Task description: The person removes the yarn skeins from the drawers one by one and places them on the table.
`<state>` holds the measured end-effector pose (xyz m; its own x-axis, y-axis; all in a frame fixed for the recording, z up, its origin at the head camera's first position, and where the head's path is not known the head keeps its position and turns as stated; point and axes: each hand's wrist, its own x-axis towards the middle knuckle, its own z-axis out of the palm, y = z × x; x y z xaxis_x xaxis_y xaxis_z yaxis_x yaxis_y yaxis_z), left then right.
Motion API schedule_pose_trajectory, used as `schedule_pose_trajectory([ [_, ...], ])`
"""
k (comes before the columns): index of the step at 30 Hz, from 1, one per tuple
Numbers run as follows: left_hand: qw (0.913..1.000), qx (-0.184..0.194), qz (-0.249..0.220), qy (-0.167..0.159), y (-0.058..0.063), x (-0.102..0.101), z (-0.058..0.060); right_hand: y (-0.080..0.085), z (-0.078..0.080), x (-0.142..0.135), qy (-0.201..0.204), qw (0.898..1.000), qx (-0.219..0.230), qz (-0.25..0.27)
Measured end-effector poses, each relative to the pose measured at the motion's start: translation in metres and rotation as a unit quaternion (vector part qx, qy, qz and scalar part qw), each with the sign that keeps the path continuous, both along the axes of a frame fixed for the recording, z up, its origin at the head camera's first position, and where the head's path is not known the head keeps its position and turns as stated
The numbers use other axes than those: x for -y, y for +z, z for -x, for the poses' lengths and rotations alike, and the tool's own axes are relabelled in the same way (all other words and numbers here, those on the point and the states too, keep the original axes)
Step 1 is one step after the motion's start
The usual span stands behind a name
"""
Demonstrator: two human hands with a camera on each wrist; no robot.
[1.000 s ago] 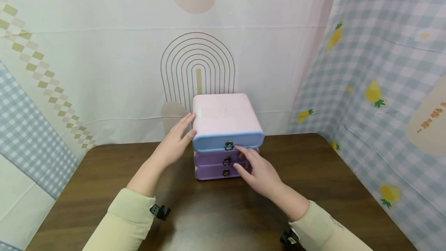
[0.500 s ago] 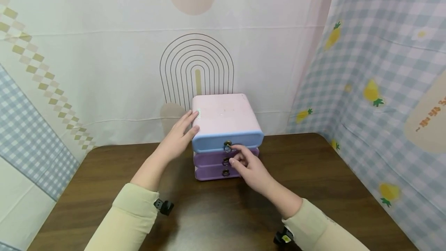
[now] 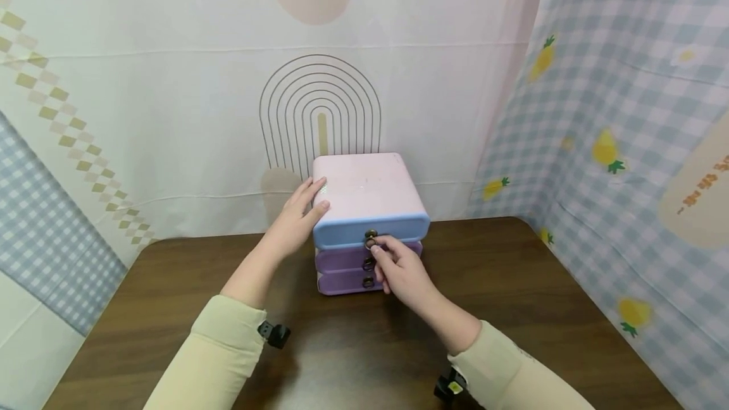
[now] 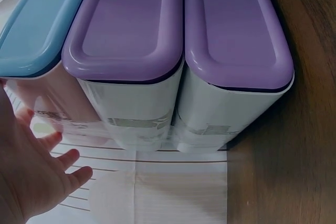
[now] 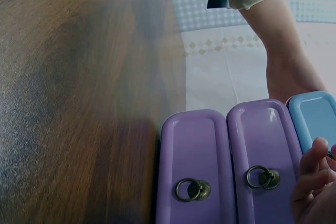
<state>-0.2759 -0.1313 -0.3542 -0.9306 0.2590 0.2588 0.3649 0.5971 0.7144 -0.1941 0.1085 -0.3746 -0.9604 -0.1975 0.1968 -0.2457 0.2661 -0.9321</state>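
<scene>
Brings the thumb of the bare right hand [image 3: 405,271] up since half a second ago, from beside a glossy purple, round-cornered middle drawer front [image 3: 342,262] to a round, bronze-coloured metal ring pull [image 3: 371,234], and edges the bare left hand [image 3: 293,223] slightly farther over the rim of a pale pink, round-cornered storage box [image 3: 367,185]. Now pinches that ring pull between right thumb and index finger, tips nearly together, at the centre of a glossy light-blue, rounded drawer front [image 3: 342,234]. Curls the other right fingers loosely below, over the right part of the purple fronts; cannot tell whether touching either. Spreads the left fingers wide, well apart from the pinched pull, and rests thumb and foremost fingertips on the left edge of the pink top. Fans the lower left fingers beside the side walls, near a smooth white middle casing [image 4: 136,103]; cannot tell of any contact there. Leaves a matching middle ring pull [image 3: 369,263] just beside the right fingers, and a bottom ring pull [image 3: 368,282] under it on a purple bottom drawer front [image 3: 342,283]. Has the stack upright on a dark brown, wood-grain tabletop [image 3: 512,309], before a white cloth backdrop printed with arches [image 3: 171,119]. Wears pale yellow-green cuffed sleeves [image 3: 211,347].
</scene>
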Motion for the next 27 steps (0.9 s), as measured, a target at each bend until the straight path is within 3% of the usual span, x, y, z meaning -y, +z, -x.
schedule_pose_trajectory([
  [4,1.0000,-0.001,-0.009,-0.002,-0.001,-0.001,0.001,0.010,-0.006,0.004,-0.012,1.000,-0.001,0.009],
  [17,0.9994,-0.010,-0.032,0.007,-0.006,-0.001,0.003,0.009,-0.005,0.002,-0.011,1.000,0.009,0.018],
  [24,0.9991,-0.016,-0.039,0.010,-0.007,-0.002,0.003,-0.019,0.012,-0.007,0.003,0.999,0.015,0.028],
  [27,0.9991,-0.015,-0.038,0.009,-0.008,-0.002,0.003,-0.019,0.011,-0.008,0.006,1.000,0.019,0.025],
])
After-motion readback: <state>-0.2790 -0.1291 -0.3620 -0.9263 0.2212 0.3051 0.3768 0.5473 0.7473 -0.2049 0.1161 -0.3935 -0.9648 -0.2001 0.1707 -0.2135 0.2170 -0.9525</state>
